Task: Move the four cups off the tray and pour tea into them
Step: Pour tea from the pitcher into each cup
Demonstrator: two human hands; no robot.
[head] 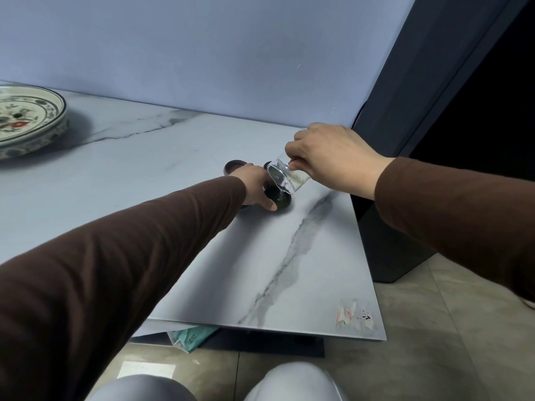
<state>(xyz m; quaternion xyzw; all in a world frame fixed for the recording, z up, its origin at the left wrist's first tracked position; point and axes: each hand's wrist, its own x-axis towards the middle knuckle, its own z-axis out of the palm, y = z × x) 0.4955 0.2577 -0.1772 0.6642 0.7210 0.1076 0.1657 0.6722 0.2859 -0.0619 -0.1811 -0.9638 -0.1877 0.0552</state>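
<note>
My right hand (327, 157) grips a clear glass pitcher (285, 176) tipped down to the left, a thin stream of tea falling into a dark cup (282, 199) on the marble table (173, 157). My left hand (254, 188) rests against that cup's left side, fingers curled at its rim. Another dark cup (233, 165) stands just behind my left hand. A third dark cup (267, 164) peeks out behind the pitcher. Any other cup is hidden under my left hand. The painted ceramic tray (26, 120) sits at the far left with no cups on its visible part.
A blue wall runs along the table's back edge. A dark cabinet (419, 96) stands right of the table. The table's right edge and front corner (376, 328) are close. A teal packet (191, 337) lies under the table edge. My knees (292, 383) show below.
</note>
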